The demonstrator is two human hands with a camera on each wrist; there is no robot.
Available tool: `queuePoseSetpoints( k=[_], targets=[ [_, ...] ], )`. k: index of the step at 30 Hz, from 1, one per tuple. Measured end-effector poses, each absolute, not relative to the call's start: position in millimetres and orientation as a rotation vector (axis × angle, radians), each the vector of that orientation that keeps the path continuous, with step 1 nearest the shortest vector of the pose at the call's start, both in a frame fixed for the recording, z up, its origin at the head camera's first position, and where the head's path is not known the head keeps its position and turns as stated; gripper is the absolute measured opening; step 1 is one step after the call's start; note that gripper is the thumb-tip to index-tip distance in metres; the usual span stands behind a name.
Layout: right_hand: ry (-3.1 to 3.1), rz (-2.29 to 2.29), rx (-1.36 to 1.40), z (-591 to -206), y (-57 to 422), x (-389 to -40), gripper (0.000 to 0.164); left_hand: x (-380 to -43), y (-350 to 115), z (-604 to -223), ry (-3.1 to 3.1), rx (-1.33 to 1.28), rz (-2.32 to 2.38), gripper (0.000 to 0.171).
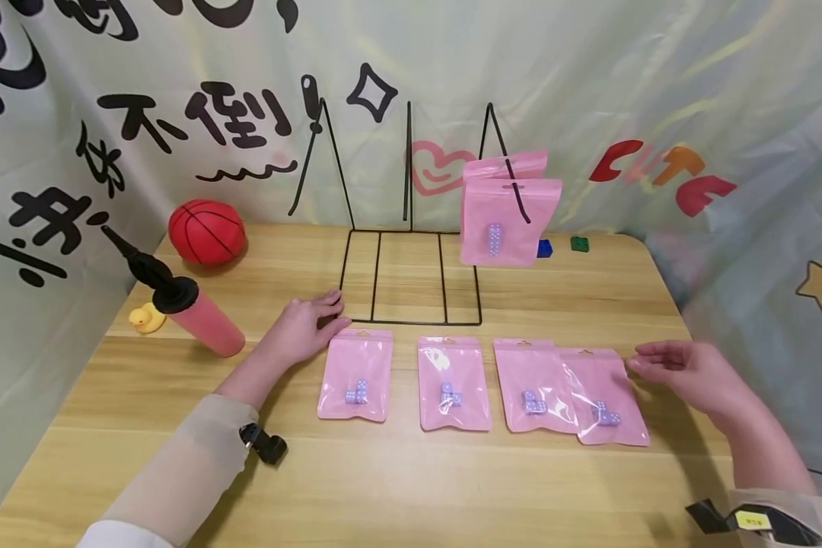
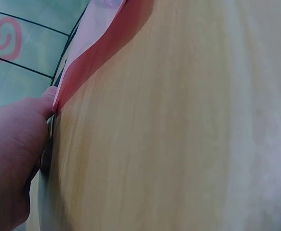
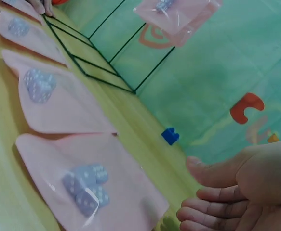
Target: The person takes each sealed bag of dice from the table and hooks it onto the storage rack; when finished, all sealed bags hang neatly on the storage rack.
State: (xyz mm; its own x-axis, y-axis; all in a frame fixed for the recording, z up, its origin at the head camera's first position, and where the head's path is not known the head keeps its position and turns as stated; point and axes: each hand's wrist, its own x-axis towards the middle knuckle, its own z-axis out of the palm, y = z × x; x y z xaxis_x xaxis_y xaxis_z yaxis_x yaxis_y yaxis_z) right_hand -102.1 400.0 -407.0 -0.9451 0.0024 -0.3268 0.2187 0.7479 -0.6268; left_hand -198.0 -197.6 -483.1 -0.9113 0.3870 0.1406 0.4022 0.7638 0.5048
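Note:
Several pink zip bags with dotted dice inside lie in a row on the table. My left hand [image 1: 308, 327] rests at the front left corner of the black wire rack [image 1: 411, 323], its thumb by the top corner of the leftmost bag [image 1: 355, 365]. In the left wrist view that bag's edge [image 2: 87, 43] meets the thumb; whether it is pinched is hidden. To the right are a second bag [image 1: 452, 415], a third bag [image 1: 520, 365] and a fourth bag [image 1: 623, 426], the last two overlapping. Just beyond the fourth, my right hand [image 1: 692, 377] hovers, palm visible in the right wrist view, holding nothing.
Pink bags [image 1: 510, 205] hang from the rack's right hook. A red ball [image 1: 207, 232], a pink pump [image 1: 208, 323] and a yellow duck [image 1: 147, 318] stand at left. A blue block [image 1: 544, 249] and a green block [image 1: 579, 243] lie near the printed cloth behind.

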Motion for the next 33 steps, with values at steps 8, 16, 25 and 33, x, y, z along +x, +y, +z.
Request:
queuePoseSetpoints(
  k=[8, 16, 25, 33],
  targets=[
    [2.539, -0.967, 0.202, -417.7, 401.3, -99.2, 0.052, -197.1, -197.4, -481.2, -2.947, -0.639, -0.839, 0.048],
    [2.491, -0.988, 0.27, -424.5, 398.7, -102.7, 0.055, -197.6, -196.7, -481.3, -2.949, -0.642, -0.837, 0.049],
    [2.545, -1.061, 0.151, -418.9, 401.5, -102.8, 0.03, -199.9, -197.0, -481.0, -2.922, -0.655, -0.84, 0.049],
    [2.674, -0.99, 0.081, -396.6, 402.9, -105.5, 0.029, -197.6, -196.9, -481.6, -2.931, -0.654, -0.849, 0.049]
  ],
)
